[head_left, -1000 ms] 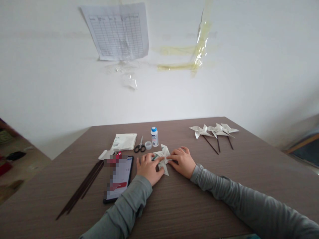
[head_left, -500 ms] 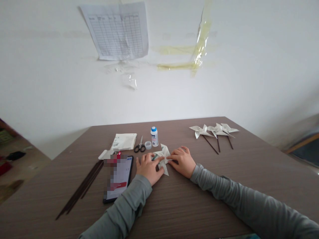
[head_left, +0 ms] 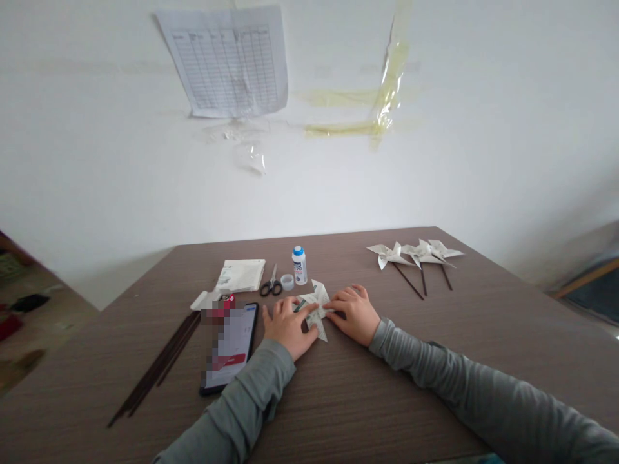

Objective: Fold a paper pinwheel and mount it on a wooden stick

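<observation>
- At far left of the brown table (head_left: 435, 386) we see a bundle of dark sticks (head_left: 157, 368) lying diagonally, well apart from our hands
- Just beside the sticks lies a phone (head_left: 229, 348), screen up; its display is blurred, so we can read nothing on it
- Behind the phone sit a folded stack of printed paper (head_left: 240, 275), black-handled scissors (head_left: 272, 283), a small clear cap (head_left: 287, 281) and a white glue bottle (head_left: 300, 265) with a blue top; its label is too small to read
- Our left hand (head_left: 289, 327) presses flat, fingers spread, on the left side of the paper pinwheel (head_left: 316, 308) at the table's middle
- Our right hand (head_left: 355, 314) presses fingertips on the pinwheel's right side; neither hand grips it
- At right, three finished pinwheels (head_left: 416, 253) on dark sticks lie near the far edge
- On the wall above hangs a printed table sheet (head_left: 227, 61), text illegible, beside yellowed tape strips (head_left: 382, 96)
</observation>
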Demonstrator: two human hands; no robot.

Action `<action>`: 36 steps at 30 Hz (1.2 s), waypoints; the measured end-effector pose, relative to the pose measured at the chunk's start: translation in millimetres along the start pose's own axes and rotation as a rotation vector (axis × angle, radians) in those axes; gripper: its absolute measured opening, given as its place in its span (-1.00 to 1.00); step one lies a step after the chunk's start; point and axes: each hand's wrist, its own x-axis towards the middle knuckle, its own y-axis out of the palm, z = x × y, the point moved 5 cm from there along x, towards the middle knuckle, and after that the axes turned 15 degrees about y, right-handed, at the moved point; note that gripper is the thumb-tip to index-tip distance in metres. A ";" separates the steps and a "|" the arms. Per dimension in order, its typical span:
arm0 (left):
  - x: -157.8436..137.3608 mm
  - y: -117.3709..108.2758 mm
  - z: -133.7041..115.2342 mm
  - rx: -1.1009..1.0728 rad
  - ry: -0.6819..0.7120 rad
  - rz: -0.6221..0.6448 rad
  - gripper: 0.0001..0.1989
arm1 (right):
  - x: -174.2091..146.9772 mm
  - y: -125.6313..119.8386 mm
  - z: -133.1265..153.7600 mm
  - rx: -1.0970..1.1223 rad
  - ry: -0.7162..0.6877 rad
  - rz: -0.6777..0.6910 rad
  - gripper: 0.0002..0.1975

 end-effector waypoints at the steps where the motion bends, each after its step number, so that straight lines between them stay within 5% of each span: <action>1: 0.2 -0.6 -0.4 0.003 0.000 0.003 -0.37 | 0.0 0.1 -0.1 0.000 -0.001 -0.001 -0.80; 36: 0.5 -2.6 0.3 -0.006 0.005 -0.043 -0.38 | 0.2 2.1 -1.8 0.016 0.014 -0.008 -0.66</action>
